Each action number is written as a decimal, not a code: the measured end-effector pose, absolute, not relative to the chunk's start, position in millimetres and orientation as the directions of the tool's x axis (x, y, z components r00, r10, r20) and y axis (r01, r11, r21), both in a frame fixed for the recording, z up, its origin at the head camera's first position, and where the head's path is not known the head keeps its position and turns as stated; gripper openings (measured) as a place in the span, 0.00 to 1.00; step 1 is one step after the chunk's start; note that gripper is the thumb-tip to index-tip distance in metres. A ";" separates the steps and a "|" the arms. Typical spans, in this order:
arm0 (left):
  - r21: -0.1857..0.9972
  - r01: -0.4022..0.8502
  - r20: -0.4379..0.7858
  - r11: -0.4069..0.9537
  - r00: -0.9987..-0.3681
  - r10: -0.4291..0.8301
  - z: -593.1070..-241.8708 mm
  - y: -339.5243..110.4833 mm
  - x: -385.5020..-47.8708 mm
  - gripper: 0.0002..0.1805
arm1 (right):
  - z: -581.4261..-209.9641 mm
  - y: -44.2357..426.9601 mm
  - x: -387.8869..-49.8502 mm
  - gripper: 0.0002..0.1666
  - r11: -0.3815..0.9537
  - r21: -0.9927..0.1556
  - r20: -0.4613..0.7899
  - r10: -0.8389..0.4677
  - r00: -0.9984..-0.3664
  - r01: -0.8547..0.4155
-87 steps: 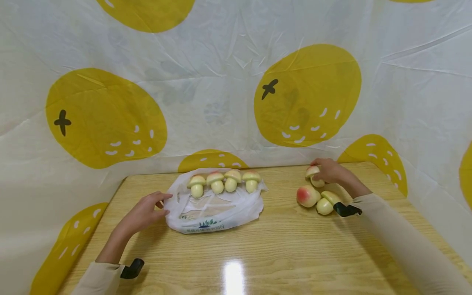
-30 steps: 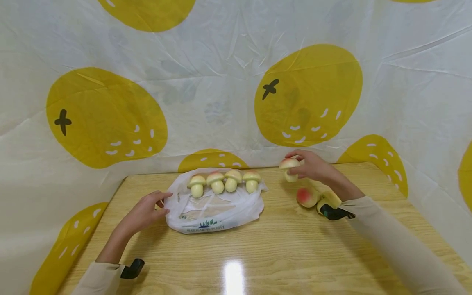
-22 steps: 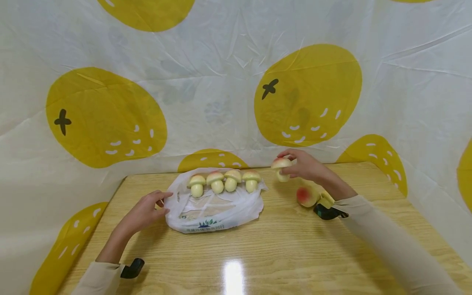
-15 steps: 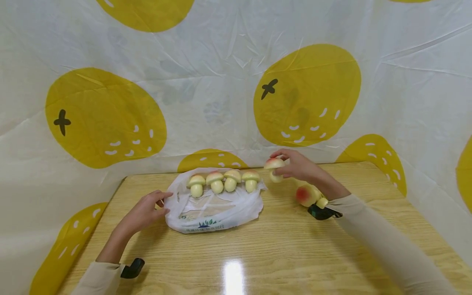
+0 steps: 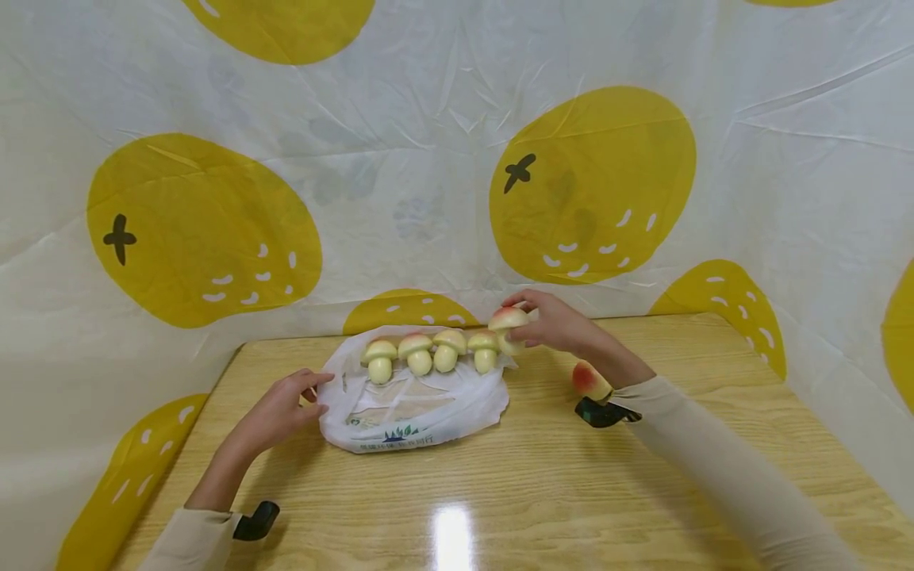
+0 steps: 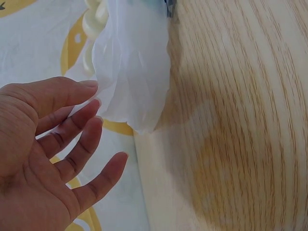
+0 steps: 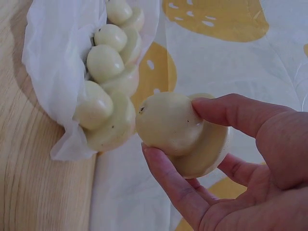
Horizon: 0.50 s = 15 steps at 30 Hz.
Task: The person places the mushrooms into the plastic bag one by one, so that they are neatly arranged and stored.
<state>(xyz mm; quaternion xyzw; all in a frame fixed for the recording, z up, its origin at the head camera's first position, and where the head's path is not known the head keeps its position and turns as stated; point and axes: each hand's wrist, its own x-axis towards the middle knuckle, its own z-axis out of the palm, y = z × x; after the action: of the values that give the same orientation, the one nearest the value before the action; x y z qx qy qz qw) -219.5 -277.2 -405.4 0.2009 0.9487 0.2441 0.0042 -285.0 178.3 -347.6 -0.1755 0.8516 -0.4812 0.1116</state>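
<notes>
Pinched in my right hand point(image 5: 553, 321), between thumb and fingers, is a toy mushroom point(image 7: 168, 125) with a pale stem and a red-tinged cap. It is above the right end of a white plastic bag point(image 5: 428, 432), close beside a row of several similar mushrooms point(image 5: 416, 353) at the bag's opening. My left hand point(image 5: 282, 408) stays at the bag's left edge, its fingertips at the plastic. In the left wrist view those fingers point(image 6: 86, 139) are loosely bent and spread. Another mushroom point(image 5: 589, 381) lies on the table at right, partly covered by my right wrist.
A wooden table point(image 5: 400, 507) carries everything. Behind it hangs a white curtain point(image 5: 407, 182) with large yellow fruit prints, meeting the table's back edge. A black wrist device point(image 5: 603, 412) hangs low under the right sleeve, near the mushroom there.
My right hand has picked up a mushroom from the group at right and carried it left to the bag's right end. My left hand and the bag have stayed put.
</notes>
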 end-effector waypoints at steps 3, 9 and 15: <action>0.469 0.378 0.092 0.798 -0.920 0.382 -405.1 -277.1 -219.0 0.25 | -347.4 171.9 -284.1 0.32 0.468 -0.863 -0.023 -0.411 -0.911 -0.189; 0.467 0.378 0.092 0.799 -0.920 0.381 -404.3 -276.1 -218.3 0.25 | -344.2 158.1 -281.2 0.32 0.463 -0.873 -0.062 -0.418 -0.906 -0.153; 0.466 0.377 0.093 0.800 -0.920 0.380 -403.4 -275.5 -217.8 0.25 | -343.9 145.3 -278.7 0.31 0.453 -0.877 -0.067 -0.449 -0.891 -0.162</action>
<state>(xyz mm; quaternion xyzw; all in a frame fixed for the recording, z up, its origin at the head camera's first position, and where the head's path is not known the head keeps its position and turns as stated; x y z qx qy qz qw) -217.8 -275.5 -403.4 0.1996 0.9487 0.2451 0.0026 -278.7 145.3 -343.9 -0.1819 0.8397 -0.4904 0.1461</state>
